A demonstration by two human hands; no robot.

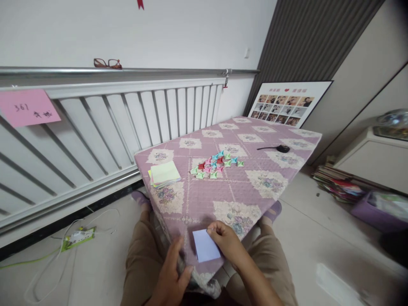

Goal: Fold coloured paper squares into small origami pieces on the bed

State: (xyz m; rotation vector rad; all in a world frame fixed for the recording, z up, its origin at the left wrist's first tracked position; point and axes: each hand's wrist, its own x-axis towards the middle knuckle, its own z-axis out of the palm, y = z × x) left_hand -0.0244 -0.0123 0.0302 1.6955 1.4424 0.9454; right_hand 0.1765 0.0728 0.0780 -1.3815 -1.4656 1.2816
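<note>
A blue-violet square of paper (205, 246) lies near the front corner of the table, on the flowered purple tablecloth (204, 197). My right hand (224, 239) pinches its upper right corner between thumb and fingertips. To the left of the paper, my left hand (174, 272) is open at the table edge, thumb and fingers apart, with nothing in it. Farther up the table sits a cluster of small folded paper pieces (213, 175) in green, pink, red and blue. A stack of square coloured paper (165, 173), pale green on top, rests at the left edge.
A black object with a strap (282, 148) lies on the table's right part. The white radiator (127, 123) runs along the left side, with glasses (107, 63) on the pipe above. A power strip with cables (78, 238) is on the floor. A photo board (287, 104) leans behind the table.
</note>
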